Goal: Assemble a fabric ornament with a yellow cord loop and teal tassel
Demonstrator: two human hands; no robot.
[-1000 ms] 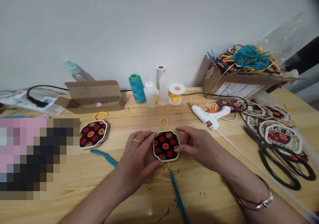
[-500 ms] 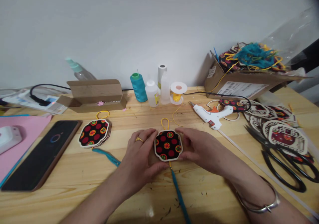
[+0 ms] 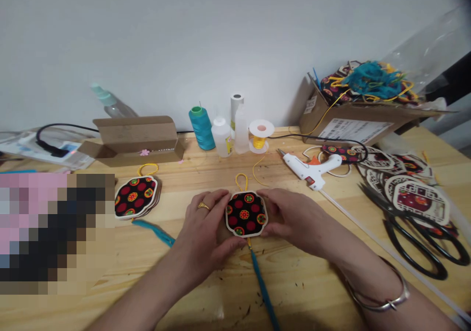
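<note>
Between my hands lies a hanging ornament (image 3: 247, 214), a black plaque with red and orange flower medallions and a pale scalloped rim. A yellow cord loop (image 3: 242, 180) comes out of its top, and a teal tassel (image 3: 262, 287) trails from the bottom toward me. My left hand (image 3: 208, 228) grips its left side, fingers along the edge and thumb by the lower rim. On the right edge, my right hand (image 3: 290, 218) pinches it with thumb and fingers. Left of my hands is a stack of similar ornaments (image 3: 135, 197) with its own loop and teal tassel.
A white glue gun (image 3: 312, 170) and black scissors (image 3: 415, 237) lie to the right, near loose ornament pieces (image 3: 421, 201). Along the wall stand a teal thread cone (image 3: 202, 128), bottles (image 3: 222, 137), a yellow cord spool (image 3: 259, 142) and cardboard boxes (image 3: 138, 137). The lower left is pixelated.
The view has shifted slightly, so everything sits a little further left. Both hands keep their hold on the ornament. The lower-left corner, where a phone showed, is now pixelated.
</note>
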